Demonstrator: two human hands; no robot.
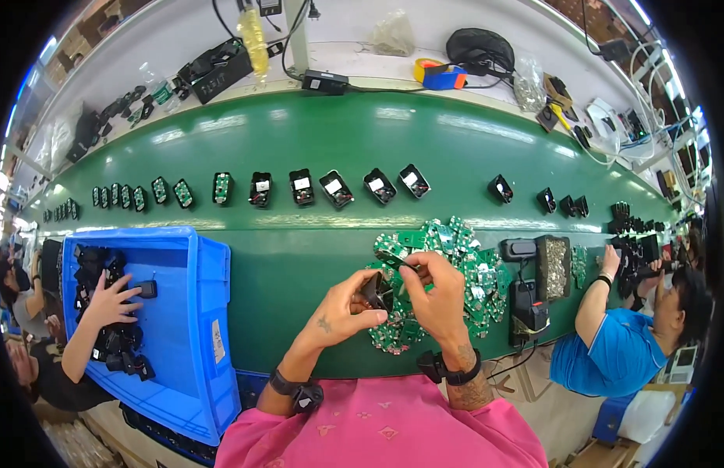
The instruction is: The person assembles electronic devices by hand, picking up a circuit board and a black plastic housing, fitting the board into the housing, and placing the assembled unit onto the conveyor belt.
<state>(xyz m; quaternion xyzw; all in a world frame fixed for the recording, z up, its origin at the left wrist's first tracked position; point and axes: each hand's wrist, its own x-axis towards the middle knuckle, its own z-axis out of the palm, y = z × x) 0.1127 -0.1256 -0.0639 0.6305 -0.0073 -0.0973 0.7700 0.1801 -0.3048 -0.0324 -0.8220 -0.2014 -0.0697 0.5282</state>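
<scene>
My left hand (348,304) grips a small black plastic housing (377,292) just above the near edge of the green conveyor belt (299,257). My right hand (438,288) pinches a green circuit board (394,257) at the top of that housing. Both hands hover over a heap of green circuit boards (455,265) lying on the belt. A black band sits on each of my wrists.
A row of black housings with boards (299,187) runs along the belt. A blue crate (182,327) of black parts stands at left, with another person's hand (112,300) in it. At right are a black tray of screws (552,267) and a person in blue (611,351).
</scene>
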